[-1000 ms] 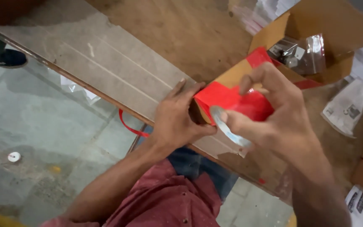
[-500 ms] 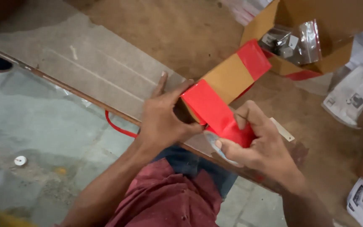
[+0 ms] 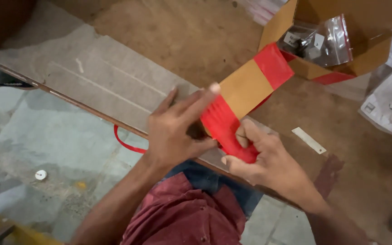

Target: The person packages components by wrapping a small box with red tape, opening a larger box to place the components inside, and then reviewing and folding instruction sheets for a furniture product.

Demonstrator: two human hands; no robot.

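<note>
At frame centre, the left hand [image 3: 175, 131] steadies a small brown cardboard box wrapped in red tape [image 3: 246, 97] over the desk [image 3: 114, 77]; the right hand [image 3: 262, 156] pinches its taped end. Uneven pressure could wrinkle the tape.

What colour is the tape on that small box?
Red, over a brown cardboard box; the head view shows it.

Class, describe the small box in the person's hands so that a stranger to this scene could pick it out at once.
Start at the brown table, with an open carton at its far right corner. Nearer its front edge, both hands, left and right, grip a long small box. Unlike the carton, it is closed, tan in the middle and wrapped in red at both ends.
</note>
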